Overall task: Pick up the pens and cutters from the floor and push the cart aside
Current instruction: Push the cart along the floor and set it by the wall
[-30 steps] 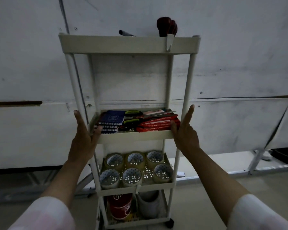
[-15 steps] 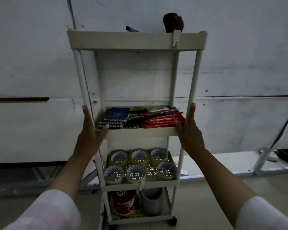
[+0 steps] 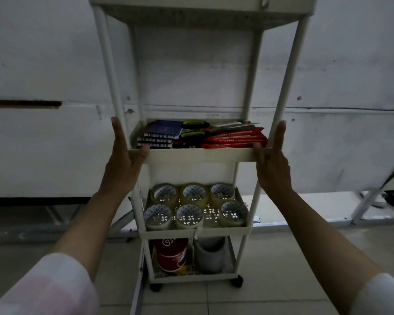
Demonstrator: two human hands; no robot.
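We see a white cart (image 3: 198,154) standing on a tiled floor (image 3: 271,298) against a pale wall (image 3: 43,64), and we take it as our landmark. The left hand (image 3: 121,164) lies flat against the cart's left post, fingers straight, thumb hooked over the front rim of the middle shelf; this grip is apart, clamped on nothing. The right hand (image 3: 274,165) mirrors it on the right post, fingers straight up along the post and thumb resting on the same rim, also apart.

On that middle shelf lie a stack of blue spiral notebooks (image 3: 160,135) at the left, green-and-black handled cutters (image 3: 192,130) in the centre, and red packets (image 3: 234,139) at the right (there is pale print along them, too small and dim for us to read). The shelf below holds six rolls of clear tape (image 3: 189,217), standing on end in two rows. On the bottom shelf sits a red roll (image 3: 172,254) with a white swirl mark on it, which we cannot read as a brand, beside a grey roll (image 3: 210,254). Black castors (image 3: 237,281) show under the cart.

Behind the cart, low along the wall, a metal frame leg (image 3: 364,206) slants to the floor at the right.
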